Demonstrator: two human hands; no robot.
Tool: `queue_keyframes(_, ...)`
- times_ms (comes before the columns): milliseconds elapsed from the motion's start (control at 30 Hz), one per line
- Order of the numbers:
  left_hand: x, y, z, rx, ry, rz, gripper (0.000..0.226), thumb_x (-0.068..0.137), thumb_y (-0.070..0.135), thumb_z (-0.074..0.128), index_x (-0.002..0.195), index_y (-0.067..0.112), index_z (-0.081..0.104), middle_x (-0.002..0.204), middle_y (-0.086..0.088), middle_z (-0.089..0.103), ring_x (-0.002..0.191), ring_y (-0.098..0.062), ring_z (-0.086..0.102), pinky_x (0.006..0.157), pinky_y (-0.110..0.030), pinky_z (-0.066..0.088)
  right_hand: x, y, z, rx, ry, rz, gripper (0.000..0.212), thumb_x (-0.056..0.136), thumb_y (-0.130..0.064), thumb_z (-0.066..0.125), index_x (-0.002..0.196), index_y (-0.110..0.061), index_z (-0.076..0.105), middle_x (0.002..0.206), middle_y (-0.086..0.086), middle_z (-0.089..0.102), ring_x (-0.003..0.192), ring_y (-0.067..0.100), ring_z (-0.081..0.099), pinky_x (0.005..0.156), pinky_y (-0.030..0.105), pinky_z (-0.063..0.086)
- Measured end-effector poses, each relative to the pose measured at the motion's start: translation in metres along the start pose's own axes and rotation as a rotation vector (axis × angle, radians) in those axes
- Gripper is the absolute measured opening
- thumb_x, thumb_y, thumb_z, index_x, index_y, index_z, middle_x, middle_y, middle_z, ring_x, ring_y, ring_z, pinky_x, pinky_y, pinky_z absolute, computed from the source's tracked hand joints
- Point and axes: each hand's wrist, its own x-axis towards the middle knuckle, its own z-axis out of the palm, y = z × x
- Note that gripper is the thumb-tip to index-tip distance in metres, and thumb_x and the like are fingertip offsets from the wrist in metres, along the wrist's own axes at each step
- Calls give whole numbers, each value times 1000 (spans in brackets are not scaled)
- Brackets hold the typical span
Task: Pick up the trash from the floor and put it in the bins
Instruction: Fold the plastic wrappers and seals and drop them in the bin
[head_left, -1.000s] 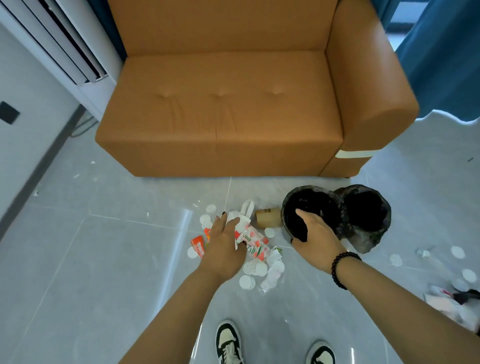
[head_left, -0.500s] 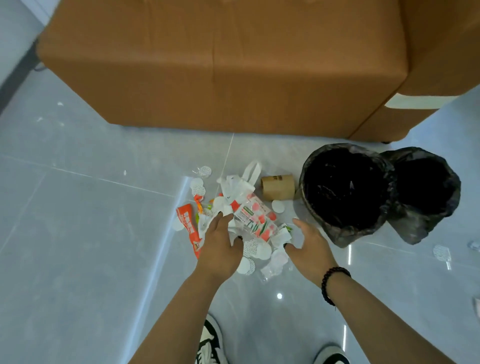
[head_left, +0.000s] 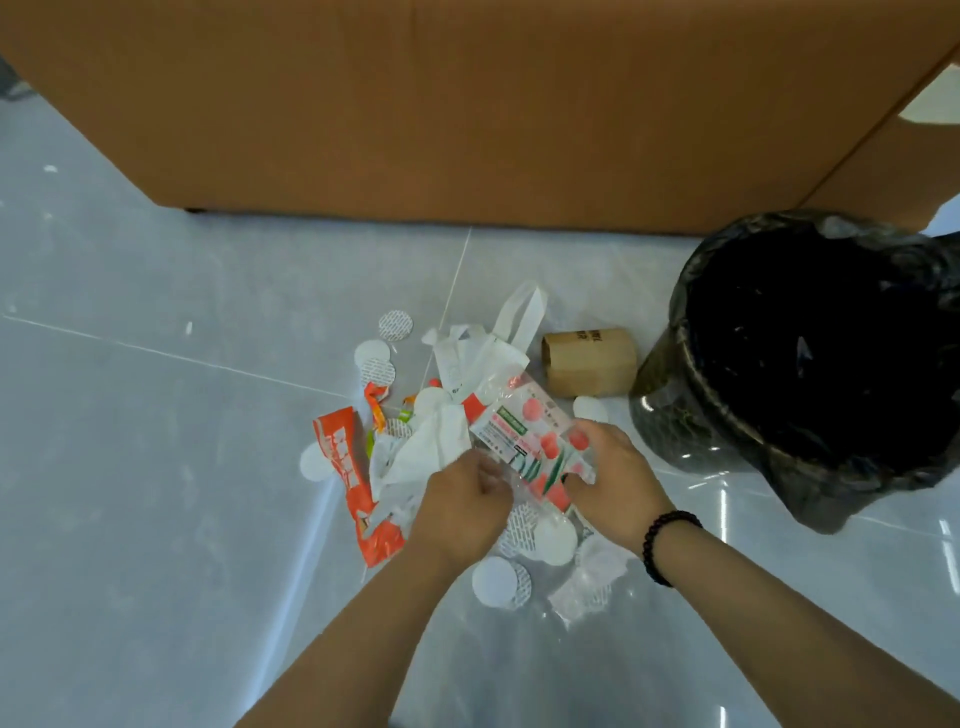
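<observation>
Two hands, left hand (head_left: 462, 499) and right hand (head_left: 613, 480), gripping one clear wrapper (head_left: 535, 441), one bin (head_left: 810, 358) beside.

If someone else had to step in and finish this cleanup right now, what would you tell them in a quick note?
Left hand: fingers curled into the white plastic scraps of the trash pile.
Right hand: gripping the clear printed wrapper at its near end.
Both hands are down at floor level; nothing looks lifted clear yet.
Bin: the black-lined bin stands just to the right of the pile.
Left to do: the wrapper, the orange packet, the cardboard tube, the white bag and the many round white seals all go in a bin. Whether the bin already holds trash cannot be told; its inside is too dark.
</observation>
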Motion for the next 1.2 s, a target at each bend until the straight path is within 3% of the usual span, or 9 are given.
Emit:
queue_keyframes(167,47,-34,49,133,-116,-19,38,89,46,45,67,16,54,72,-3,66,67,-22,66,66,-35,55,64,21,0,-284,-15,-197,59,91,-16,52,145,-18,27,150,-1,26,137,15,26,112,25,23)
queue_keyframes(233,65,-46,54,144,-46,-21,38,91,46,45,67,17,52,69,-4,64,62,-18,61,60,-30,48,74,30,-7,-339,-9,-250,61,91,-17,52,146,-19,25,151,-3,23,138,13,25,113,26,24)
queue_keyframes(333,75,-46,57,-38,-35,-19,28,93,36,51,80,14,61,85,-5,72,76,-17,69,78,-36,58,73,39,-19,-413,-30,-317,61,92,-19,52,146,-20,24,151,-6,21,137,11,26,112,25,26)
queue_keyframes(433,68,-31,72,-114,30,56,16,93,28,55,82,18,60,83,4,71,77,-11,70,77,-37,59,59,47,-37,-436,-62,-379,60,93,-20,51,146,-24,24,148,-10,24,134,7,29,111,21,27)
queue_keyframes(633,76,-13,94,-180,54,12,35,85,27,60,54,21,44,63,-7,50,69,-22,59,59,-33,44,35,81,-34,-436,-140,-373,59,91,-27,53,143,-33,25,139,-16,31,127,6,38,102,27,41)
queue_keyframes(833,104,18,80,-309,52,14,35,89,33,63,111,7,59,100,-8,68,71,-17,66,49,-24,47,25,102,-41,-403,-152,-303,71,90,-24,55,148,-25,15,148,-3,25,132,15,33,107,31,35)
queue_keyframes(1000,121,28,74,-148,156,-26,35,84,27,68,106,1,58,93,-20,69,61,-23,63,55,-30,57,29,104,-40,-383,-82,-205,75,92,-29,55,150,-22,8,155,0,18,138,21,29,109,33,34)
queue_keyframes(1067,119,21,78,-140,206,1,22,78,17,68,95,8,57,89,-18,69,74,-31,68,71,-42,60,33,102,-39,-462,-8,-160,74,94,-24,52,150,-20,4,156,2,18,137,23,32,107,36,37)
queue_keyframes(1200,100,1,81,-283,268,22,35,74,9,62,109,6,56,90,-13,68,78,-28,69,71,-41,59,40,102,-40,-469,186,-121,62,91,-4,48,144,-21,23,119,10,58,94,23,61,81,35,54)
